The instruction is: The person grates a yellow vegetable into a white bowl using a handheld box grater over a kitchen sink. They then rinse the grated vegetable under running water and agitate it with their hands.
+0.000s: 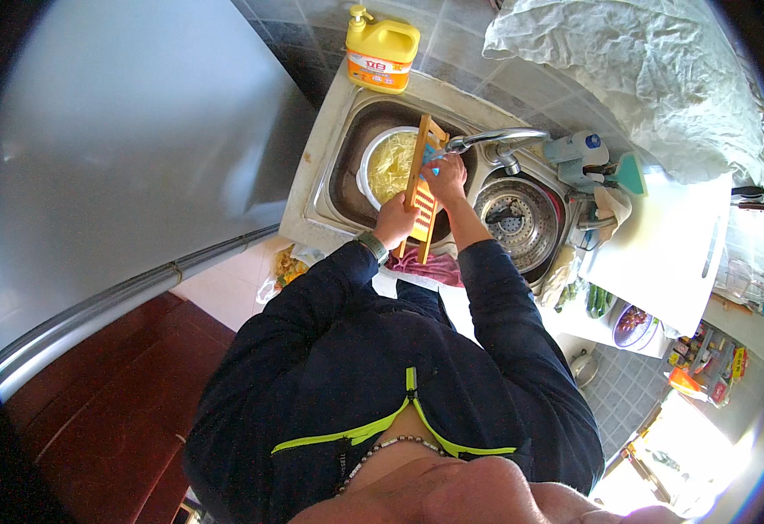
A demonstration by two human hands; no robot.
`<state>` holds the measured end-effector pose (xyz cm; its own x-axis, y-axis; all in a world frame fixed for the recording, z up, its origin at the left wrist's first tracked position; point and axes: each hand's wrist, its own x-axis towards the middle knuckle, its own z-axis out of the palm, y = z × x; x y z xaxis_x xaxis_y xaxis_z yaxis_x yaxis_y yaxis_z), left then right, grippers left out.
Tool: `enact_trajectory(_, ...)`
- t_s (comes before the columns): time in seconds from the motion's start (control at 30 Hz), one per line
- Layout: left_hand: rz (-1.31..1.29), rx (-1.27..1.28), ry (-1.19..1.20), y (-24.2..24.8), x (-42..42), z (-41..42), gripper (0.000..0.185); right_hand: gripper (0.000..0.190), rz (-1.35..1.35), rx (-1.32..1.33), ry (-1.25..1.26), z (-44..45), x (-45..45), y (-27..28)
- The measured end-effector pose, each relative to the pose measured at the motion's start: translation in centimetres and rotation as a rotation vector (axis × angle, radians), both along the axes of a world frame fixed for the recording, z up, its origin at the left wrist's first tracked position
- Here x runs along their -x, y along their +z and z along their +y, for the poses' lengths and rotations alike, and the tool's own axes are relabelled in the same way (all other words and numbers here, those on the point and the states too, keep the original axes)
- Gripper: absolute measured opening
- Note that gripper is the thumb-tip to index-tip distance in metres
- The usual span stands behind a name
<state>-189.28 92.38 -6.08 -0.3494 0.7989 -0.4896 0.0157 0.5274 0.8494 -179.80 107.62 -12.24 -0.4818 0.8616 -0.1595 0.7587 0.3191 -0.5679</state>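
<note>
A wooden-framed grater (424, 209) with a toothed lower part stands tilted over the left sink basin. My left hand (395, 221) grips its left rail near the lower end. My right hand (446, 178) is at its upper part, fingers bent against a blue piece (429, 154); whether that piece belongs to the grater is unclear, and the fingertips are partly hidden. Left of the grater, a white bowl (363, 171) sits in the left sink basin (346, 141), holding pale yellow vegetable shreds (389, 164). The chrome faucet (496, 136) reaches over beside my right hand.
A perforated metal basket (539, 239) sits in the right basin. Behind the sink stands a yellow detergent jug (385, 52). A dark pink cloth (431, 267) lies at the front edge. To the right are a white board (663, 255), cucumbers (598, 301) and a bowl of grapes (632, 324).
</note>
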Motion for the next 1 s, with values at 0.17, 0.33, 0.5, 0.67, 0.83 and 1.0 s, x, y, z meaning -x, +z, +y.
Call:
enact_trajectory(0.17,-0.139,-0.023,0.044,0.9,0.3,0.2,0.018,0.025,0.002,-0.129,0.16,-0.2,0.3,1.0)
enact_trajectory(0.33,-0.303,-0.083,0.09,-2.3,0.3,-0.3,0.017,0.027,-0.083,-0.168,0.234,-0.2,0.9,1.7)
enact_trajectory(0.5,-0.392,-0.029,0.064,-1.5,0.3,-0.6,0.018,0.024,-0.101,-0.172,0.046,-0.1,0.5,0.6)
enact_trajectory(0.67,-0.683,-0.085,0.163,-1.1,0.1,-0.7,0.022,0.015,0.171,-0.195,-0.275,0.4,-1.5,-1.1)
enact_trajectory(0.83,-0.79,-0.098,0.188,-1.3,0.6,-0.9,0.022,0.016,0.166,-0.083,-0.151,0.0,-2.7,0.6)
enact_trajectory(1.0,-0.859,-0.062,0.203,-0.5,0.6,-0.9,0.022,0.026,0.036,-0.18,0.049,-0.3,-2.3,3.3)
